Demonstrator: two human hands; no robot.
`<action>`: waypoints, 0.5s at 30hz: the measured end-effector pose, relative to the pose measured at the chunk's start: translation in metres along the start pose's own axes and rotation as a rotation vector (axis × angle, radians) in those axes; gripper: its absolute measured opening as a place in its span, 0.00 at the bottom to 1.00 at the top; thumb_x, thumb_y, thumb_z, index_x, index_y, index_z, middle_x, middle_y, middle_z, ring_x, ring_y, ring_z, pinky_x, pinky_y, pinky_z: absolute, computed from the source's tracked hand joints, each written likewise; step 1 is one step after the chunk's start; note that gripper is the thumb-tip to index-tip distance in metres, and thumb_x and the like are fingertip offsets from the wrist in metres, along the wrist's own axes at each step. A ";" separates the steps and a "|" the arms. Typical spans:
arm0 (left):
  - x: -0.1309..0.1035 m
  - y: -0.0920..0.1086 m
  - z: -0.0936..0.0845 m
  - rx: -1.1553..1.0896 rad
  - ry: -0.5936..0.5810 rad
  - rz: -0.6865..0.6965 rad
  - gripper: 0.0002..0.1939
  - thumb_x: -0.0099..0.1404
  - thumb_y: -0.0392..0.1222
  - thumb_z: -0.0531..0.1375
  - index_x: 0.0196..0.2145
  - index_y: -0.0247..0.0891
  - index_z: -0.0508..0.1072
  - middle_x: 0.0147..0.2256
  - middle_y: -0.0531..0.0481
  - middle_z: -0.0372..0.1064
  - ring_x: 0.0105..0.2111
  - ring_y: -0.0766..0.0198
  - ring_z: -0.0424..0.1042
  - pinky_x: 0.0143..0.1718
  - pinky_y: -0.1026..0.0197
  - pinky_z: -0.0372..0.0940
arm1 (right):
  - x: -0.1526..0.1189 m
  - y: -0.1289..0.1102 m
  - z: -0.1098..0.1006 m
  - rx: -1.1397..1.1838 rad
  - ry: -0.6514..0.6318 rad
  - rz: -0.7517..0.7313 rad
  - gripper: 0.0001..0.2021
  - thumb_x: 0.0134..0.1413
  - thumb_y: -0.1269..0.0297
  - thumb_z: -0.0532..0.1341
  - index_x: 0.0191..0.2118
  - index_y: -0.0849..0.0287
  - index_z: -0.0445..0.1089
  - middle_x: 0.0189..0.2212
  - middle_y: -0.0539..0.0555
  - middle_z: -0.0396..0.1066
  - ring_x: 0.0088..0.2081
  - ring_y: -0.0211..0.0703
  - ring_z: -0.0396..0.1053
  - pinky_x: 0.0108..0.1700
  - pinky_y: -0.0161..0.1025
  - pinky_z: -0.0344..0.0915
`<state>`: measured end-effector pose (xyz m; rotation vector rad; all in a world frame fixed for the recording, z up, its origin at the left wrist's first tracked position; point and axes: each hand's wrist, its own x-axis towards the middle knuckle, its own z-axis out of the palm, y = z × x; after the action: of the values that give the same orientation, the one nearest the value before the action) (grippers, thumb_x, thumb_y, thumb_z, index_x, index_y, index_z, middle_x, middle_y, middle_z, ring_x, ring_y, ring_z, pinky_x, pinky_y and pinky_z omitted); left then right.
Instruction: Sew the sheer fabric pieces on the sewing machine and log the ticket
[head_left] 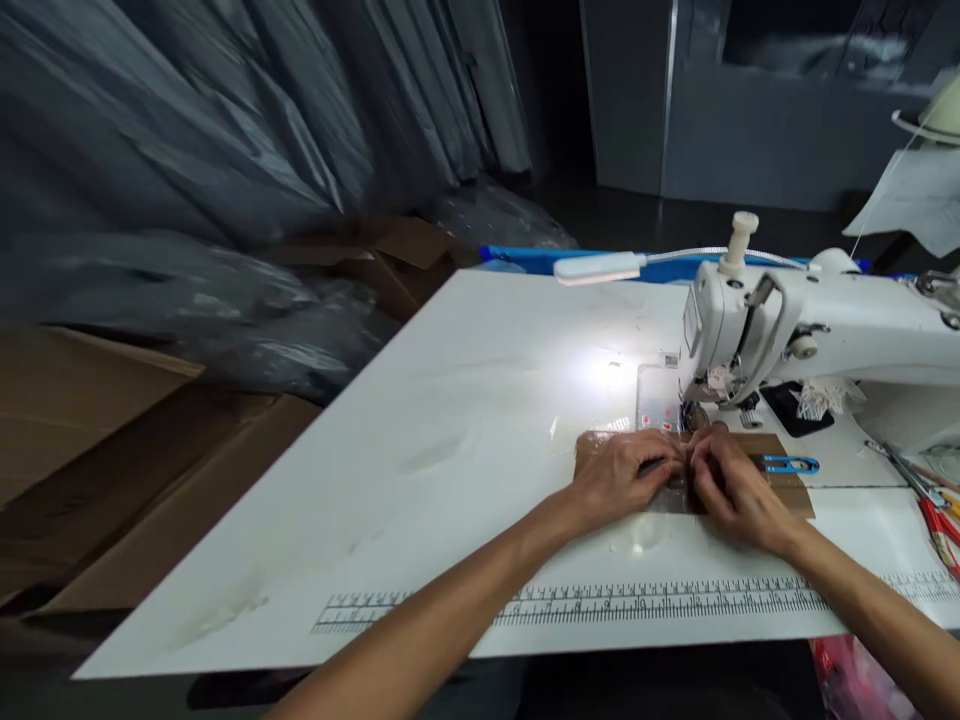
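My left hand [626, 472] and my right hand [739, 492] meet just in front of the needle area of a white sewing machine [795, 315]. The fingers of both are pinched together, tips almost touching; what they pinch is too small and hidden to make out. Beneath them lies a flat brown piece [791, 495], cardboard or fabric, I cannot tell which. It sticks out on both sides of the hands. Something clear and shiny shows between the hands. A pair of blue thread snips [791, 464] rests on the brown piece, right of my right hand.
The white table [450, 400] has a printed ruler [585, 603] along its front edge. A lit lamp [600, 267] on a bendy neck hangs behind. Red-handled scissors [934, 515] lie at the right. Cardboard boxes [172, 500] and plastic-covered material [262, 300] stand left of the table.
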<state>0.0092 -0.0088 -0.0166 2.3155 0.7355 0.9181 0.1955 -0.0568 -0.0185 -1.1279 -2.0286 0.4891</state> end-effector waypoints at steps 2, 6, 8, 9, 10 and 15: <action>0.001 0.000 -0.002 0.015 -0.009 0.006 0.11 0.67 0.35 0.57 0.30 0.38 0.77 0.30 0.53 0.77 0.31 0.67 0.76 0.35 0.64 0.71 | 0.003 -0.006 0.004 0.146 0.007 -0.059 0.06 0.66 0.68 0.47 0.36 0.56 0.56 0.35 0.56 0.64 0.38 0.43 0.65 0.39 0.40 0.66; 0.001 -0.001 -0.008 -0.049 -0.055 0.014 0.12 0.64 0.30 0.57 0.27 0.39 0.77 0.28 0.54 0.76 0.30 0.69 0.75 0.35 0.66 0.69 | 0.002 -0.013 0.007 0.191 -0.080 0.004 0.08 0.68 0.66 0.44 0.37 0.56 0.56 0.30 0.52 0.63 0.32 0.40 0.64 0.33 0.37 0.64; -0.001 -0.002 -0.011 -0.102 -0.097 0.002 0.10 0.62 0.30 0.60 0.29 0.40 0.78 0.32 0.54 0.78 0.33 0.68 0.76 0.37 0.66 0.70 | -0.002 -0.009 0.000 -0.001 -0.176 -0.045 0.08 0.67 0.67 0.44 0.36 0.56 0.54 0.29 0.51 0.63 0.28 0.39 0.62 0.29 0.36 0.61; -0.002 -0.003 -0.012 -0.113 -0.116 -0.010 0.08 0.61 0.30 0.61 0.29 0.40 0.79 0.33 0.54 0.78 0.34 0.68 0.76 0.38 0.65 0.70 | -0.005 -0.006 -0.007 -0.137 -0.238 -0.084 0.07 0.66 0.68 0.44 0.36 0.56 0.54 0.28 0.51 0.63 0.26 0.38 0.61 0.27 0.36 0.58; -0.003 -0.003 -0.012 -0.114 -0.131 -0.024 0.08 0.61 0.31 0.62 0.28 0.40 0.79 0.33 0.53 0.78 0.35 0.67 0.76 0.39 0.64 0.70 | -0.008 -0.001 -0.015 -0.283 -0.293 -0.119 0.07 0.65 0.69 0.44 0.36 0.56 0.55 0.27 0.51 0.64 0.24 0.38 0.59 0.26 0.36 0.55; -0.006 -0.008 -0.005 -0.053 -0.176 -0.050 0.09 0.61 0.30 0.62 0.26 0.38 0.78 0.33 0.51 0.77 0.36 0.64 0.75 0.39 0.61 0.71 | -0.021 0.021 -0.053 -0.679 -0.257 -0.171 0.07 0.60 0.73 0.45 0.32 0.56 0.54 0.23 0.51 0.63 0.21 0.40 0.57 0.26 0.39 0.55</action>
<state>-0.0007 -0.0056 -0.0215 2.2858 0.6836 0.6926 0.2549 -0.0647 -0.0069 -1.2998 -2.5876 -0.1779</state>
